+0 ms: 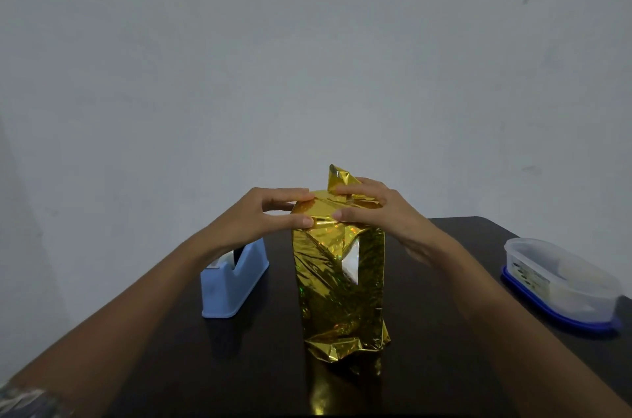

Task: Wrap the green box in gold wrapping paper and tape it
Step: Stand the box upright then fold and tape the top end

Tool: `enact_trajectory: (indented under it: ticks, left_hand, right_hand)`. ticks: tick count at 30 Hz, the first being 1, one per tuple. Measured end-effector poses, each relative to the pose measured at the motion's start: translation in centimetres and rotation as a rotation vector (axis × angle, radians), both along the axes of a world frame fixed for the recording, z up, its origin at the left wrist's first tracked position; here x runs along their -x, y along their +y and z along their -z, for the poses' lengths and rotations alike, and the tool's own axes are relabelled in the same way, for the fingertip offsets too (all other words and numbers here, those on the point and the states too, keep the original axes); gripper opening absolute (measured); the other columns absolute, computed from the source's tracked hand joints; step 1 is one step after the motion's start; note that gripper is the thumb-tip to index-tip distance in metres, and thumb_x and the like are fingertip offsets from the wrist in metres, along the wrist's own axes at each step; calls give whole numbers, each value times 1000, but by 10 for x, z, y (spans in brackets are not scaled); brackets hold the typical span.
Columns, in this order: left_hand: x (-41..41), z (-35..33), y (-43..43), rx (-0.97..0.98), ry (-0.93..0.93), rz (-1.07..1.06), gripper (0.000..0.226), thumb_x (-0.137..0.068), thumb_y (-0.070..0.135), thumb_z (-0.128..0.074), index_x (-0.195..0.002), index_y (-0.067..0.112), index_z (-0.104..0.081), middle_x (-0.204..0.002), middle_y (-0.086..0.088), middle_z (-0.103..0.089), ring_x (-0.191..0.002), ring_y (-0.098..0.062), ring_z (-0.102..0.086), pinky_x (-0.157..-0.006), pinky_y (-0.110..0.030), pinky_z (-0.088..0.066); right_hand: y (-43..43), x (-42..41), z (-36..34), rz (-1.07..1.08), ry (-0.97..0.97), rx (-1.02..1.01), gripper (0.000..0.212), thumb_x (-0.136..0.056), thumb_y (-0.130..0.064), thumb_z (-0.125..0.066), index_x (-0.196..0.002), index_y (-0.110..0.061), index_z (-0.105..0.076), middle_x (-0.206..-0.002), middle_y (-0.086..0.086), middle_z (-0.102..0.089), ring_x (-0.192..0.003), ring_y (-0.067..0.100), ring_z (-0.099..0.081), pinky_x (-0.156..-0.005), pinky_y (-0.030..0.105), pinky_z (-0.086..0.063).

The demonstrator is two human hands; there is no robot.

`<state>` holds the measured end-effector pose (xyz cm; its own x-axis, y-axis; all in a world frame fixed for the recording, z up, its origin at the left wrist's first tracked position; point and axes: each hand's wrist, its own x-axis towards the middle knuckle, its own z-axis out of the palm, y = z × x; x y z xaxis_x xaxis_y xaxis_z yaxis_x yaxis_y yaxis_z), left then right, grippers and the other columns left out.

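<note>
Gold-wrapped box (338, 284), upright mid-tabletop (239, 366). Left hand (260, 219) and right hand (386, 212) pinch its top folds, fingers (290, 221) curled on the foil. Likely light, slick and springy: hold at the stiff box edges.

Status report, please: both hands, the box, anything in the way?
Left hand and right hand both pinch gold paper at top. Wrapped box upright on table; one flap stands up. Tape dispenser left of it, not blocking.
</note>
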<state>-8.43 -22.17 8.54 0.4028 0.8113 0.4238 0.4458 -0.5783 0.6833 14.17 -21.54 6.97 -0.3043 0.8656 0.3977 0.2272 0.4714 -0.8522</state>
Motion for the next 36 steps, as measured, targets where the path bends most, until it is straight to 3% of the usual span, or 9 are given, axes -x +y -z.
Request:
enact_trajectory:
  ticks: [4,9,14,18,21,25,28,30,36]
  left_hand:
    - [6,4,1,2,18,-4,44,-63,51,-79,-105,52,-65,-124,24,-58,-111,3,-57,-94,-27,-48]
    - [-1,-1,-5,-34,-88,-62,35,-76,51,-59,-108,38,-66,-103,33,-64,-102,14,-57,-82,-11,-44]
    - [-6,-2,-4,-105,-179,-209,23,-85,30,-65,-108,30,-69,-110,18,-67,-102,12,-57,-89,-19,-44]
    - [0,-1,-8,-97,-173,-284,22,-84,31,-67,-106,31,-69,-105,21,-66,-94,15,-58,-82,-17,-44]
    - [25,10,-8,-121,-195,-539,15,-88,32,-64,-101,28,-69,-96,19,-64,-90,4,-59,-83,-23,-45]
    - [73,51,5,176,78,-889,31,-90,43,-52,-81,15,-61,-88,-5,-62,-82,-23,-55,-68,-32,-41]
    - [86,71,18,427,-89,-846,38,-94,37,-53,-92,0,-61,-102,-17,-58,-92,-30,-53,-68,-36,-44]
    - [87,71,25,464,-217,-854,39,-91,34,-60,-102,-4,-61,-107,-17,-57,-97,-31,-52,-71,-40,-45]
    - [78,64,41,520,-240,-910,41,-88,23,-66,-108,-9,-51,-105,-23,-55,-91,-38,-54,-75,-47,-48]
  right_hand:
    - [2,4,0,29,-80,-11,64,-50,-52,-83,-111,-36,-67,-143,-7,-37,-127,16,-43,-105,39,-41]
    - [0,-1,-5,24,-113,9,51,-65,-38,-83,-111,-37,-63,-143,-4,-37,-128,17,-41,-108,40,-37]
    - [2,-3,-6,27,-142,46,73,-53,-48,-85,-120,-36,-60,-145,-4,-35,-129,18,-40,-109,42,-37]
    - [4,-4,-6,14,-135,57,80,-53,-46,-84,-127,-30,-58,-145,-3,-35,-128,19,-41,-109,42,-36]
    - [2,-4,-6,14,-135,56,84,-50,-48,-87,-127,-32,-58,-146,-3,-35,-129,19,-41,-109,42,-37]
    - [1,-6,-6,10,-118,51,77,-57,-41,-84,-128,-28,-56,-149,-3,-31,-131,20,-39,-110,42,-35]
    - [0,-7,-7,8,-109,45,79,-56,-41,-80,-130,-27,-56,-149,-3,-30,-131,20,-37,-110,41,-34]
    - [0,-7,-7,6,-102,52,74,-62,-36,-80,-131,-26,-55,-149,-3,-30,-131,19,-37,-110,39,-35]
    - [2,-6,-6,21,-99,62,68,-68,-32,-81,-131,-26,-56,-151,-3,-28,-133,19,-35,-110,42,-35]
